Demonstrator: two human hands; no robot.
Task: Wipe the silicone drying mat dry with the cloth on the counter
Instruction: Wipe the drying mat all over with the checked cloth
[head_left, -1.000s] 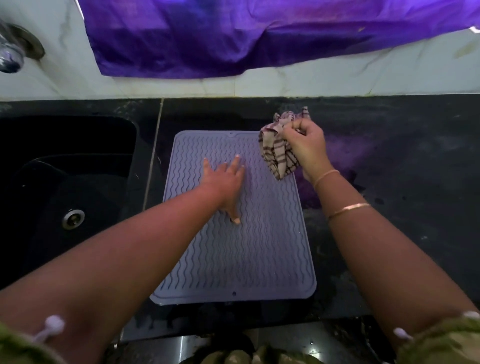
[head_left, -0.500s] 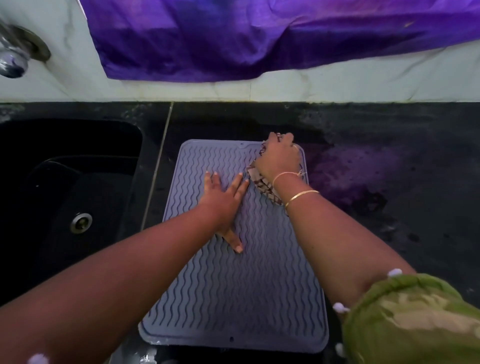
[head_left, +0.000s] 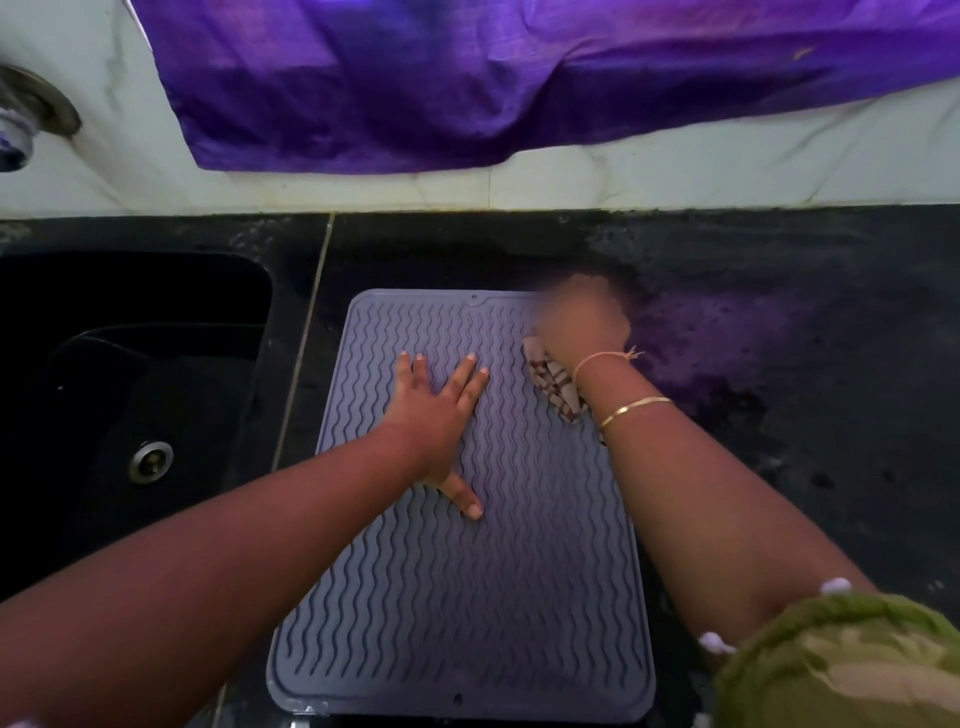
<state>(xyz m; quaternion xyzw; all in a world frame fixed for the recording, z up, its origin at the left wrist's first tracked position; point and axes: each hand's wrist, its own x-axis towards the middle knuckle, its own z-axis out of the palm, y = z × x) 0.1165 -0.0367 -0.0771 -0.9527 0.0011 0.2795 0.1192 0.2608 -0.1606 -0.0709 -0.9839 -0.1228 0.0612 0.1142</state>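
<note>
Now you are pressing your left hand (head_left: 436, 415) flat, fingers spread, on the silicone drying mat (head_left: 467, 597), which is running lengthwise toward you. Your right hand (head_left: 582, 325), too blurred to tell its grip, is covering the cloth (head_left: 553, 387) just beyond and right of the left, with most of the mat lying behind it.

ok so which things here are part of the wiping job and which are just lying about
Job: silicone drying mat; checked cloth; right hand gripping the cloth; left hand flat on the mat.
Lying about: sink; tap; purple fabric.
</note>
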